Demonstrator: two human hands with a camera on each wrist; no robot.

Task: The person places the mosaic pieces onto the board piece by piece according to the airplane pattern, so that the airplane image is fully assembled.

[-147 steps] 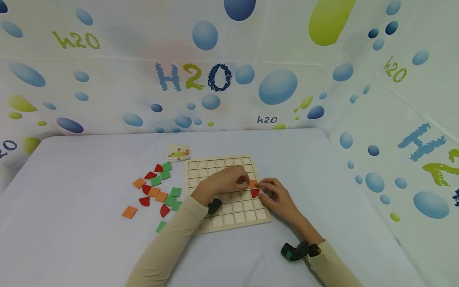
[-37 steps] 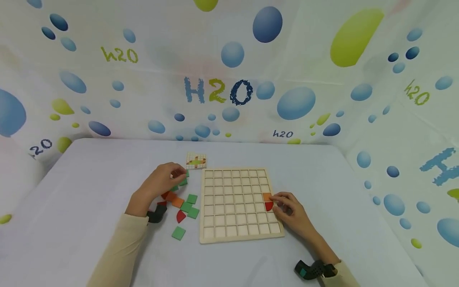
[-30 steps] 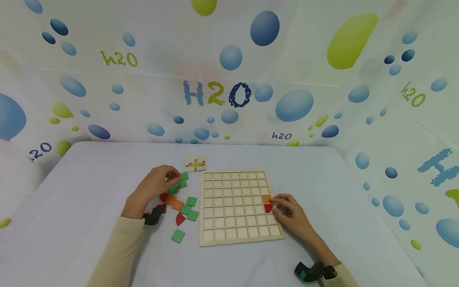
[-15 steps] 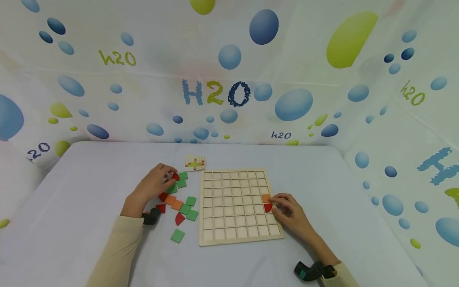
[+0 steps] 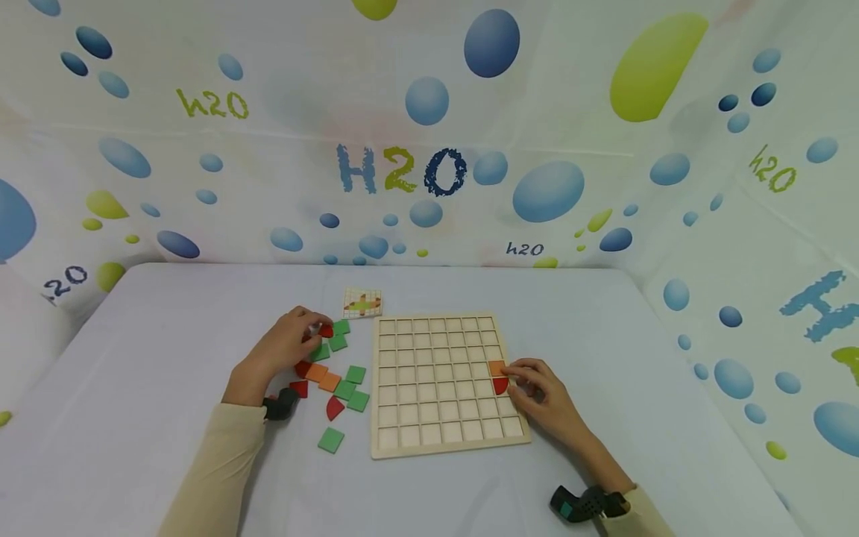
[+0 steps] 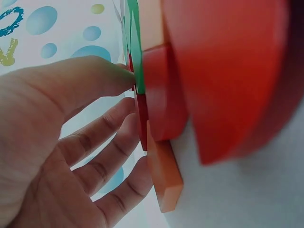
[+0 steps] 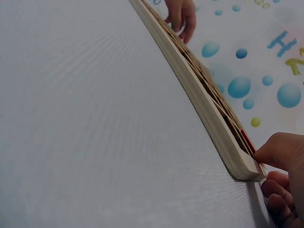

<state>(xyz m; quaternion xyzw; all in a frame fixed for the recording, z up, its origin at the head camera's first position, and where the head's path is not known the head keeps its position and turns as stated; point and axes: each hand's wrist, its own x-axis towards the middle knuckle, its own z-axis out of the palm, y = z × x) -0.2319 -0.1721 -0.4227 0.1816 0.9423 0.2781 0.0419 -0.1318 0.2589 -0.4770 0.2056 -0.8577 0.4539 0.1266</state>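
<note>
In the head view my left hand (image 5: 285, 344) is over the loose tiles left of the board, thumb and fingers apart around a red quarter-circle tile (image 5: 326, 330). The left wrist view shows its thumb by the edge of a green tile (image 6: 136, 57) and its fingers by an orange tile (image 6: 164, 175). My right hand (image 5: 545, 394) rests at the right edge of the wooden grid board (image 5: 429, 450), its fingertips by an orange square tile (image 5: 496, 368) and a red quarter-circle tile (image 5: 500, 385) set in cells. In the right wrist view its thumb touches the board's frame (image 7: 204, 111).
A small pattern card (image 5: 362, 303) lies behind the board's left corner. More orange, red and green tiles lie loose left of the board, with one green tile (image 5: 331, 440) nearer the front. A printed cloth (image 5: 302, 89) hangs behind the white table (image 5: 443, 500).
My left hand has moved from over the board to the tile pile, then drawn slightly back, uncovering a red tile. My right hand stays at the board's edge. The head view has shifted.
</note>
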